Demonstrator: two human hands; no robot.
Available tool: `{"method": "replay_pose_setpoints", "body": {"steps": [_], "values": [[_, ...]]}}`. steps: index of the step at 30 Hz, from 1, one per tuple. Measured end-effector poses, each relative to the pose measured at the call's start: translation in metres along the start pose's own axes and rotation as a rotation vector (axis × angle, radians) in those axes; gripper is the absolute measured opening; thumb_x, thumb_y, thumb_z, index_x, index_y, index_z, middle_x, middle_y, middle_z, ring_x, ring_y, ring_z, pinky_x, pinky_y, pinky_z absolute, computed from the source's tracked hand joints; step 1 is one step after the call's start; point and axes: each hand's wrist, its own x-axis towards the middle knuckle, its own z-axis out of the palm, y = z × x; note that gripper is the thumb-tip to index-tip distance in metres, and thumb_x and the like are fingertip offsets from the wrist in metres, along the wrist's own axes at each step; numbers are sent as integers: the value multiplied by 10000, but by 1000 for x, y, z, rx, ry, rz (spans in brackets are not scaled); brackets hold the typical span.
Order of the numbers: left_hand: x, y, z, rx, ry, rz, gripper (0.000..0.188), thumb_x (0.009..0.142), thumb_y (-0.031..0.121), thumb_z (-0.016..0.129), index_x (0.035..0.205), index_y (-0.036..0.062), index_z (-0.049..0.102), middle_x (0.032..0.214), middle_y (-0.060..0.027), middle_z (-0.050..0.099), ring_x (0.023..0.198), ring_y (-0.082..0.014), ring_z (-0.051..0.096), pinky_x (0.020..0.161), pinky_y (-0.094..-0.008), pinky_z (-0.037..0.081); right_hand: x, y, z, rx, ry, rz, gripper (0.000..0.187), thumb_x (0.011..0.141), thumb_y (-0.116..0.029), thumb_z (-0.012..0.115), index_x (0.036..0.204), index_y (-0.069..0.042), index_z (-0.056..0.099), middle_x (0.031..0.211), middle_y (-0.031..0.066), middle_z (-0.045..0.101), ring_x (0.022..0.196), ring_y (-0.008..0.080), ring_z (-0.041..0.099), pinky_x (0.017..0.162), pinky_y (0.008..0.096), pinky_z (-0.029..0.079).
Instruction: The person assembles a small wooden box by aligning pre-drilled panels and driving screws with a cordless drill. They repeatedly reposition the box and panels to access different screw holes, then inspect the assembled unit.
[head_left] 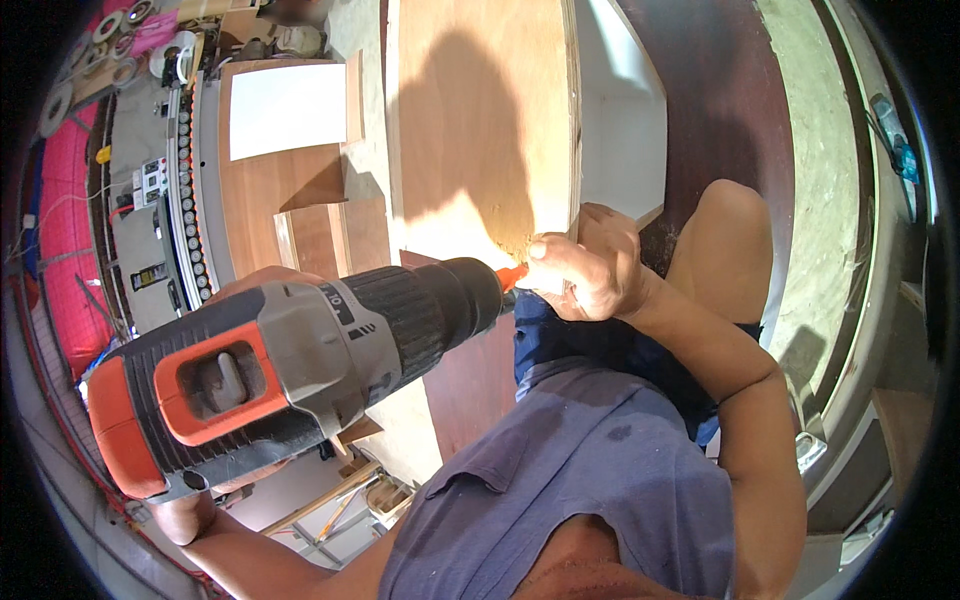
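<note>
Though contact unclear, drill (320,345) beside plywood (485,120) edge; floor (408,440) alongside.

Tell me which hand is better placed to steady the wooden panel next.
Right, I'd say: your right hand is at the near corner of the wooden panel, beside the orange tip, while your left hand is busy holding the drill.

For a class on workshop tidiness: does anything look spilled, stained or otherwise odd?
Yes, mildly: a dark patch marks the shirt, standing out from its surroundings. Apparent wood crumbs lie on the plywood panel near the drill.
</note>
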Motion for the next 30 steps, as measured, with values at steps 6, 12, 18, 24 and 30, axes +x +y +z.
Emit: {"method": "replay_pose_setpoints", "body": {"steps": [6, 12, 18, 24, 30], "values": [[5, -1, 2, -37, -3, -28, 427, 639, 41, 784, 1053, 19, 683, 974, -66, 709, 806, -167, 665, 732, -319, 548, 0, -2, -5, -7, -33, 29, 443, 758, -170, 774, 1136, -119, 548, 685, 72, 565, 553, 218, 607, 487, 322, 500], [27, 2, 16, -191, -43, -134, 409, 650, 36, 774, 1047, 9, 682, 965, -71, 708, 787, -164, 663, 713, -312, 549, 4, -7, -8, 22, -44, 49, 435, 734, -137, 786, 1104, -104, 559, 761, 102, 619, 634, 278, 642, 561, 381, 519], [78, 34, 41, -699, -104, -414, 391, 661, 32, 765, 1042, -2, 681, 955, -77, 708, 767, -161, 662, 693, -304, 550, -6, -15, 11, 118, -78, 41, 481, 763, -142, 788, 1159, -77, 522, 875, 119, 667, 693, 304, 662, 620, 390, 532], [116, 59, 40, -863, -65, -72, 203, 742, 86, 751, 901, -14, 673, 738, -43, 645, 573, -114, 585, 534, -272, 468, 2, -3, -6, -8, -47, -43, 459, 826, -125, 762, 1172, -10, 483, 939, 169, 671, 728, 306, 693, 631, 365, 550], [99, 56, 43, -920, -4, -69, 220, 763, 97, 759, 939, -10, 682, 748, -63, 668, 535, -92, 566, 482, -237, 449, -2, -7, -4, -29, -83, 5, 487, 838, -46, 726, 1231, 5, 442, 997, 198, 650, 799, 298, 691, 710, 369, 547]]}}
